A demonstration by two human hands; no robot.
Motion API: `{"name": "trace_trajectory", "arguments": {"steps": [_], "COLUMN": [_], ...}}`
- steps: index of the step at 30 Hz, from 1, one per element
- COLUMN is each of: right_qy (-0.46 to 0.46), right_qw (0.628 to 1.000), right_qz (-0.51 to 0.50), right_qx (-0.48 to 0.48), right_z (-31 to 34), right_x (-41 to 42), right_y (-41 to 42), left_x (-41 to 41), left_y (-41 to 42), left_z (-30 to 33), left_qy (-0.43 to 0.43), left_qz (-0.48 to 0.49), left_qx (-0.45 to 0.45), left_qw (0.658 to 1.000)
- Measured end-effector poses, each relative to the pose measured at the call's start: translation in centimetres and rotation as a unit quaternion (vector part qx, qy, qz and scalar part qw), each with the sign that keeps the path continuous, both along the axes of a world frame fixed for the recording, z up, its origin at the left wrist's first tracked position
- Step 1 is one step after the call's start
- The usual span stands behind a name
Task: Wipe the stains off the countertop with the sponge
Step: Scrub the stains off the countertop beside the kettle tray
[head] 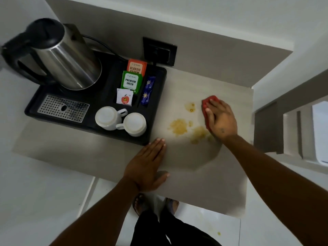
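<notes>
A pale countertop [186,174] carries several yellow-orange stains: a large blotch [178,126], a smaller ring [190,107] and a smear [199,134] by my wrist. My right hand [220,119] presses flat on a red sponge [210,102] just right of the stains; only the sponge's top and left edge show from under my fingers. My left hand [147,166] lies flat on the countertop near its front edge, fingers together, holding nothing.
A black tray [158,110] sits left of the stains with a steel kettle [67,57], two upturned white cups [122,122], tea sachets [132,79] and a metal drip grate [63,108]. A wall socket [159,50] is behind. The countertop's right edge [249,139] is near my right hand.
</notes>
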State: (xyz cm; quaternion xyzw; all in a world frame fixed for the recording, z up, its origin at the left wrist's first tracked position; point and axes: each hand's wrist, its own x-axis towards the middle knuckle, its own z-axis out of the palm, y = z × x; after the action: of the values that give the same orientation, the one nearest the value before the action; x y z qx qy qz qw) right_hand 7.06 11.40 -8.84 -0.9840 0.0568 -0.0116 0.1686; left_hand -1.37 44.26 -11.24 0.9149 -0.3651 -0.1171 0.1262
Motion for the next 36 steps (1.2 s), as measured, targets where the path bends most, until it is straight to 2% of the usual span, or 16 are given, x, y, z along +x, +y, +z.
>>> {"name": "trace_trajectory", "arguments": {"steps": [4, 6, 10, 15, 19, 23, 27, 31, 33, 36], "right_qy": [0.005, -0.017, 0.003, 0.013, 0.015, -0.002, 0.006, 0.001, 0.010, 0.034], "right_qw": [1.000, 1.000, 0.997, 0.974, 0.986, 0.988, 0.970, 0.947, 0.954, 0.974], "right_qz": [-0.031, -0.007, 0.064, 0.226, 0.168, 0.154, 0.241, 0.319, 0.297, 0.222], "right_qx": [-0.001, 0.019, 0.041, 0.027, 0.019, 0.026, 0.038, 0.048, 0.035, 0.025], "right_z": [0.5, 1.0, 0.8, 0.3, 0.7, 0.7, 0.7, 0.3, 0.2, 0.7], "right_x": [4.1, 6.8, 9.5, 4.1, 5.0, 9.2, 8.9, 2.8, 1.0, 2.4], "right_y": [-1.2, -0.2, 3.5, 4.1, 0.5, 3.4, 8.0, 7.9, 5.6, 3.7], "left_x": [0.0, 0.0, 0.1, 0.1, 0.0, 0.0, 0.1, -0.1, -0.1, -0.1], "left_y": [-0.1, 0.0, -0.1, 0.1, 0.1, 0.3, 0.1, 0.2, 0.2, 0.2], "left_z": [0.1, 0.1, 0.2, 0.1, -0.3, -0.3, -0.1, -0.1, -0.1, -0.4], "left_qy": [0.009, 0.013, 0.015, 0.019, 0.011, 0.014, -0.002, -0.010, -0.008, -0.005], "left_qz": [-0.004, 0.001, 0.001, -0.003, -0.007, -0.005, -0.012, -0.009, -0.008, -0.007], "left_qx": [0.004, 0.003, 0.001, -0.005, -0.007, -0.019, -0.020, -0.038, -0.042, -0.042], "left_qw": [1.000, 1.000, 1.000, 1.000, 1.000, 1.000, 1.000, 0.999, 0.999, 0.999]}}
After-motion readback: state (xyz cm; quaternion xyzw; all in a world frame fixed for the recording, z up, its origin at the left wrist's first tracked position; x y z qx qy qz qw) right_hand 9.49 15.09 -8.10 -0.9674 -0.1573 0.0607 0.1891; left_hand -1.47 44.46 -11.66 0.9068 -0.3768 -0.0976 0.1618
